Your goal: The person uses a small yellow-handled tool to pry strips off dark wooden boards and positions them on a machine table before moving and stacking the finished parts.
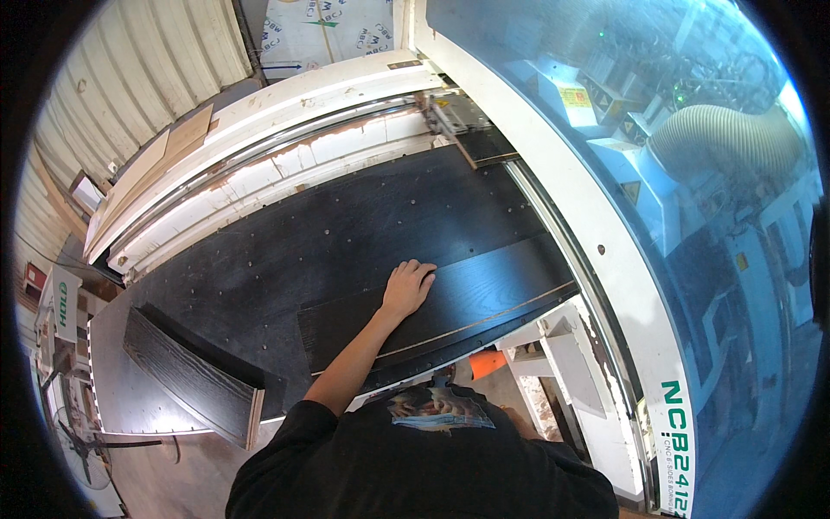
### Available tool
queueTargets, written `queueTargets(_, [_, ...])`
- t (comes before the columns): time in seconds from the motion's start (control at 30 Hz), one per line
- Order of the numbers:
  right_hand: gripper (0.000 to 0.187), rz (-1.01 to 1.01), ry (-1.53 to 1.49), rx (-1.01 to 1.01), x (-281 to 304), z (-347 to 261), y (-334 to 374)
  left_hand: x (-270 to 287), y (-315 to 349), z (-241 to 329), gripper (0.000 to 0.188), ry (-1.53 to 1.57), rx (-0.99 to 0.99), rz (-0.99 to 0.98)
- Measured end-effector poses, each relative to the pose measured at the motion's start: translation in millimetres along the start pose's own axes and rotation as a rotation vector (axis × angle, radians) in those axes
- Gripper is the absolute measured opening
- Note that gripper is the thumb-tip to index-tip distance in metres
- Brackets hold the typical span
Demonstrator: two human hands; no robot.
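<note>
My left hand [408, 288] lies on top of a long black wood-grain board [493, 285], at the board's far edge. Its fingers reach out over that edge, loosely spread rather than wrapped round anything. A pale strip runs along the near side of this board, which lies flat on the black machine table [259, 251]. Only a bit of my right forearm [521, 424] shows beside my shirt; the right hand itself is hidden.
A stack of black boards [190, 372] sits at the table's left end. The white machine frame [571, 147] with its blue see-through cover [553, 52] rises on the right. A metal clamp [445, 117] sits on the rail at the back. Something orange [487, 363] shows below the table's front edge.
</note>
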State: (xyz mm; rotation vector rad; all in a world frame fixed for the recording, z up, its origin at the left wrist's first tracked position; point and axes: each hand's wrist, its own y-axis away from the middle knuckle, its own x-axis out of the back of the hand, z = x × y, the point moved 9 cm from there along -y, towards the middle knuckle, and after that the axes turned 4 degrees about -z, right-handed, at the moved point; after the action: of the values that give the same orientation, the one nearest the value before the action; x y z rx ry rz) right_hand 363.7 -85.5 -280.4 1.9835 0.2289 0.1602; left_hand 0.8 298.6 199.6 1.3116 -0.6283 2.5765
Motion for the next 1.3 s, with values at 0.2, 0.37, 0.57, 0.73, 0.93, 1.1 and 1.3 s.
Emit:
queueTargets(0.2, [0.021,0.009,-0.019,-0.007,6,13,-9,-1,3,-4,0.026,0.031,0.024,-0.005])
queueTargets(0.37, [0.019,0.034,-0.065,-0.027,-4,1,6,3,3,-2,0.025,0.008,0.008,0.012])
queueTargets(0.57, [0.024,0.101,-0.065,-0.073,2,-4,28,1,4,-5,0.025,0.017,0.005,0.027])
queueTargets(0.73, [0.028,0.251,-0.106,-0.094,14,-13,48,4,2,2,0.025,0.01,-0.009,0.024])
queueTargets(0.93, [0.036,0.609,-0.258,0.059,35,-72,121,0,4,-8,0.025,0.012,0.011,0.019])
queueTargets(1.1, [0.042,0.973,-0.198,0.394,44,-124,195,1,3,-4,0.025,0.017,0.005,0.012])
queueTargets(1.3, [0.03,1.052,-0.408,0.949,45,-224,303,-2,2,-6,0.025,0.035,0.022,-0.011])
